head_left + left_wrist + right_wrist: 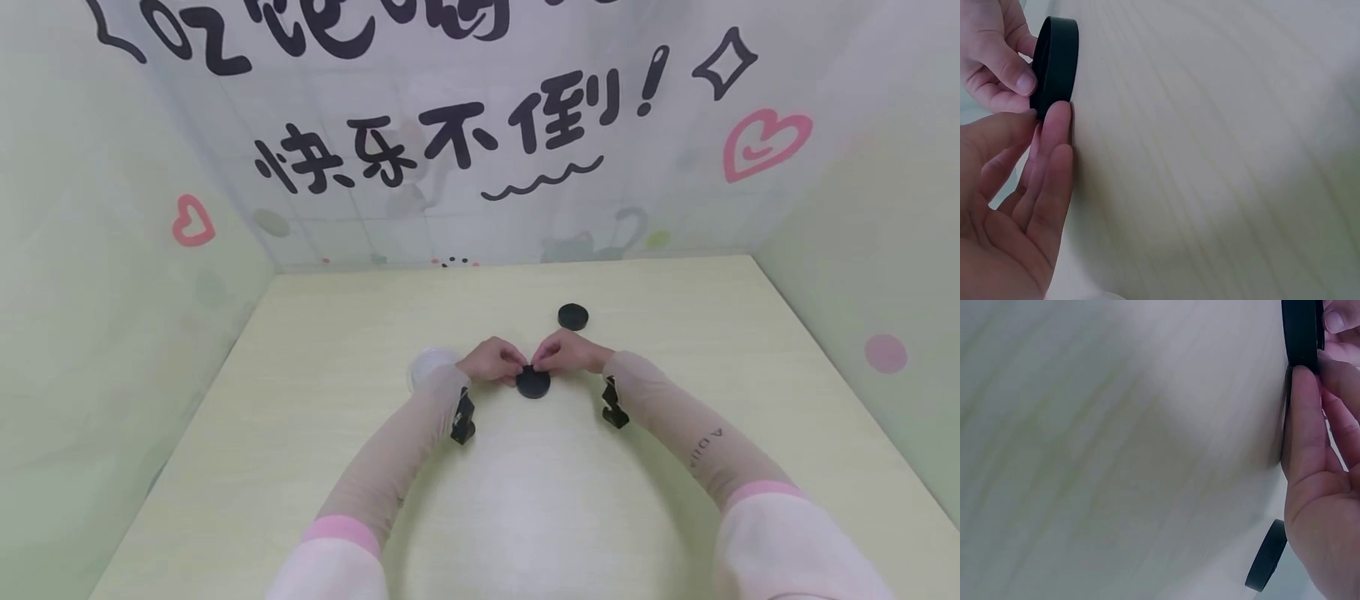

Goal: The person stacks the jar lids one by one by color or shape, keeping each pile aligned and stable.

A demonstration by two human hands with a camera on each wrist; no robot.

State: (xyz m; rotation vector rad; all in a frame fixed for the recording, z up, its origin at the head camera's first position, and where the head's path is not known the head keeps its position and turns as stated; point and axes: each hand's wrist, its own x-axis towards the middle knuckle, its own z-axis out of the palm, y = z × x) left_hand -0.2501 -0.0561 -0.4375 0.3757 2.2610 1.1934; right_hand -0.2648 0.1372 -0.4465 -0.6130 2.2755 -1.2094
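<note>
A shallow black round lid (533, 384) is held low over the table by both hands, at its far edge. My left hand (491, 360) pinches the rim between thumb and fingers. From the other side my right hand (564, 350) pinches the same rim, its fingertips close to the left ones. In the left wrist view the lid (1063, 59) shows its smooth side wall, with the inner face turned toward the fingers. The right wrist view has the lid (1300, 334) at the top edge, fingertips under its wall.
A second black disc (573, 317) lies on the table behind the right hand. Beside the left wrist is a translucent whitish round dish (432, 363), partly covered by the forearm. The pale wooden table (525, 517) meets a printed cloth backdrop (465, 217) at its far edge.
</note>
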